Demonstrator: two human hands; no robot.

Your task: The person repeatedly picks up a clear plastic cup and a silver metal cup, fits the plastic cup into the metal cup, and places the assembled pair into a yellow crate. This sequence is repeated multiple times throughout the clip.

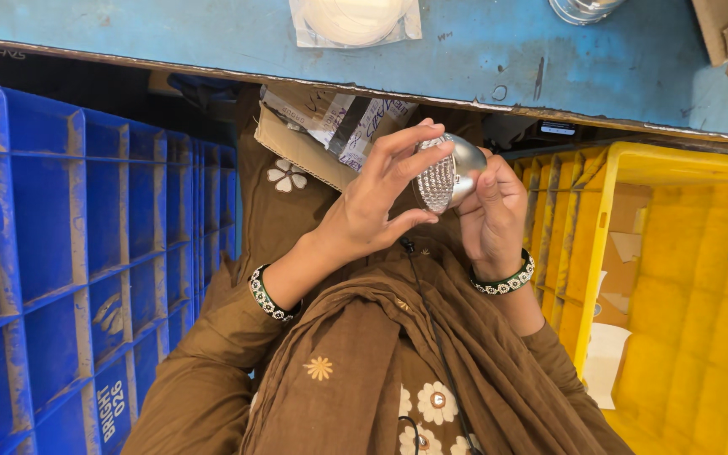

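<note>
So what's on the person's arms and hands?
Both hands bare: left hand, right hand. Brown sleeves pushed up the forearms. Each wrist has a beaded bangle, green with white. A brown scarf with embroidered flowers drapes between.

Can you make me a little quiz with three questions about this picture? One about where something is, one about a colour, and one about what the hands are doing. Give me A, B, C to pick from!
1. Where is the blue crate?
A. At the person's left
B. On top of the bench
C. Inside the yellow crate

2. What colour is the crate at the person's right?
A. Red
B. Yellow
C. Green

3. What are the hands doing with the shiny round metal part?
A. It lies on the floor, untouched
B. One hand alone holds it
C. Both hands hold it

Answers:
1 A, it fills the picture's left side, beside the left hand.
2 B, the yellow crate sits beside the right hand.
3 C, fingers of both hands wrap round the part, below the blue bench.
</note>
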